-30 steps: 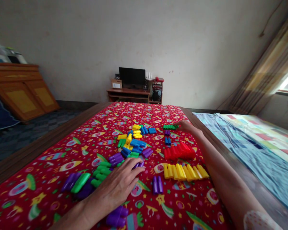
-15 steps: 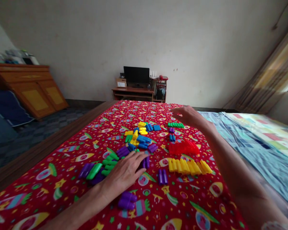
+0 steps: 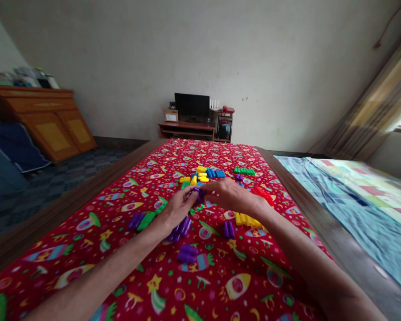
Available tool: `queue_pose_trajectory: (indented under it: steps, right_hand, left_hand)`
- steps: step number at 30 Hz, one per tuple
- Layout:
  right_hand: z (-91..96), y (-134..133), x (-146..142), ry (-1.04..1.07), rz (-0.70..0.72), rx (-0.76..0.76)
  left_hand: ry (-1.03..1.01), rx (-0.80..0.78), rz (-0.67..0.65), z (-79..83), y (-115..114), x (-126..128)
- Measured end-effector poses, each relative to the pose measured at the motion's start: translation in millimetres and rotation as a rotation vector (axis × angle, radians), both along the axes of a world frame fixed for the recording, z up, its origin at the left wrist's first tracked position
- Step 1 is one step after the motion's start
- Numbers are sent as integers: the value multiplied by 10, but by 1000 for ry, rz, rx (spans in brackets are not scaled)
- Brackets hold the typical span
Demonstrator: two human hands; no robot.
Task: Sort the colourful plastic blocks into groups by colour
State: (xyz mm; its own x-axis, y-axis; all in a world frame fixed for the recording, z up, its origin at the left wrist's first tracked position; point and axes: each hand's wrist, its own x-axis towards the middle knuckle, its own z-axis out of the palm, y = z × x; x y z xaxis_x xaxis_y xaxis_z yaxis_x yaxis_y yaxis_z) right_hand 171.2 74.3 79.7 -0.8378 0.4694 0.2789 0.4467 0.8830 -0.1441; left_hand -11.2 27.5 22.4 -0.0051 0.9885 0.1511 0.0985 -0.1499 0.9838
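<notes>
My left hand (image 3: 176,208) and my right hand (image 3: 232,196) meet above the middle of the red patterned cloth (image 3: 87,249). Both pinch a small purple block (image 3: 199,192) between their fingertips. Under them lie loose purple blocks (image 3: 181,226), a purple pair (image 3: 228,229) and another purple piece (image 3: 187,255). A purple and green piece (image 3: 141,220) lies left of my left hand. A row of yellow blocks (image 3: 245,220) and red blocks (image 3: 263,194) show beside my right wrist. Farther off are mixed yellow and blue blocks (image 3: 203,174) and a green row (image 3: 244,170).
The cloth covers a wooden table with bare brown edges (image 3: 47,214). A bed with a patchwork cover (image 3: 361,196) stands at the right. At the far wall is a small desk with a monitor (image 3: 191,106); a wooden cabinet (image 3: 43,120) is at the left.
My right hand came back from the green row at the far side to the middle. My left hand lifted off the pile with a purple block, and both hands now hold it.
</notes>
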Motion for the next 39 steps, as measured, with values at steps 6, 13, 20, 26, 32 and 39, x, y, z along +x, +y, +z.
queue_pose_trajectory:
  steps: [6,13,20,26,32,39]
  right_hand:
    - [-2,-45,38,107,258,-37]
    - [105,230,330,199,111,-1]
    - [-80,1090,1359,250,-519,-104]
    - [-437,1328,1491,46,-459,-179]
    - [-403,1394,1212,-109,-479,-102]
    - [-241,1304,1077,-166,-496,-47]
  left_hand:
    - [38,23,-17,61,-23,30]
    - [7,60,-82,71,-58,60]
    - [590,340,-289,-4,-143,118]
    - [962,548,-359,-176,-193,48]
    - [1047,573,-265,-219,-64,-198]
    - [1060,620,-242,-254,6,-233]
